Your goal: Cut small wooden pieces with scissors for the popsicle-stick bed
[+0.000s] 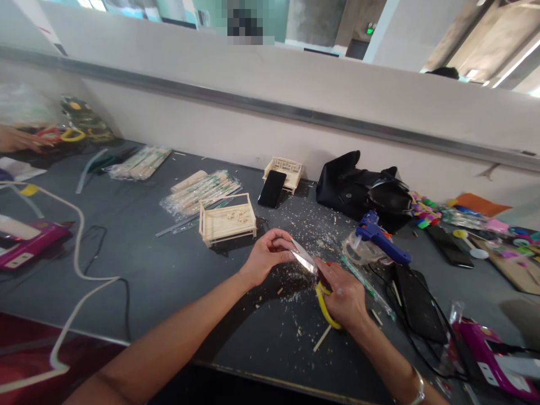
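Note:
My right hand is wrapped round the yellow-handled scissors, whose blades point up and left. Close to the blade tips, my left hand has its fingers pinched together; whatever they hold is too small to make out. Small wood scraps lie scattered on the dark table beneath and around both hands. Behind my left hand stands a small frame of thin wooden sticks with a few bits on its base. Farther back, a black phone leans against a second small wooden piece.
Bagged sticks lie behind the frame. A black bag, a blue glue gun and cables are at the right. Another person's hand shows at the far left. A white cable crosses the left side.

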Action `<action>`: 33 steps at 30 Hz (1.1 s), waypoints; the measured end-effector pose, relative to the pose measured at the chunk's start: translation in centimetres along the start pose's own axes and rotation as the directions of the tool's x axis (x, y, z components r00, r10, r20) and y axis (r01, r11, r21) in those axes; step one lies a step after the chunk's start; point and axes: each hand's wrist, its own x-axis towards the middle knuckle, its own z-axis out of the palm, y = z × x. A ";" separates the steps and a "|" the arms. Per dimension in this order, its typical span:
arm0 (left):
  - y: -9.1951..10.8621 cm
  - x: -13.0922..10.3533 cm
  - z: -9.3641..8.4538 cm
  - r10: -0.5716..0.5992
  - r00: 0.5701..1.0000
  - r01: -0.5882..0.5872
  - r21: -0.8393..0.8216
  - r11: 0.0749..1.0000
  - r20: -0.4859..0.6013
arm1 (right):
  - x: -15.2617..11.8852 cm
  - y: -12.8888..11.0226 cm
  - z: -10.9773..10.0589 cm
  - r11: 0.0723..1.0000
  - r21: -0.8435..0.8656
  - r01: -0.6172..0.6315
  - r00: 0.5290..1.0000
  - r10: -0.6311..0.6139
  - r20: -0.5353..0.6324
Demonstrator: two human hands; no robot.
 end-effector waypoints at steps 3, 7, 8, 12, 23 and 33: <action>-0.1 0.1 -0.2 -0.006 1.000 0.006 0.016 1.000 -0.003 | -0.1 0.0 0.0 1.000 -0.013 0.005 1.000 -0.005 -0.001; -0.1 0.2 -0.3 0.001 1.000 -0.001 0.027 1.000 0.011 | 0.0 0.0 0.0 0.999 -0.030 0.014 1.000 -0.014 -0.017; -0.1 0.3 -0.3 0.001 1.000 -0.002 0.024 1.000 0.013 | 0.0 0.0 -0.1 0.999 -0.031 0.018 1.000 -0.018 -0.021; 0.1 0.2 -0.2 -0.005 1.000 0.005 0.008 1.000 0.030 | 0.1 0.0 -0.1 0.999 -0.008 0.037 0.999 -0.037 -0.034; 0.5 0.2 -0.3 0.008 0.999 -0.009 0.032 0.999 0.043 | -0.1 0.2 0.1 0.998 0.067 0.010 0.999 -0.012 0.030; 0.4 0.2 -0.5 0.010 0.999 -0.014 0.072 0.997 0.046 | 0.0 -0.1 0.1 0.995 0.093 -0.033 0.996 0.025 0.088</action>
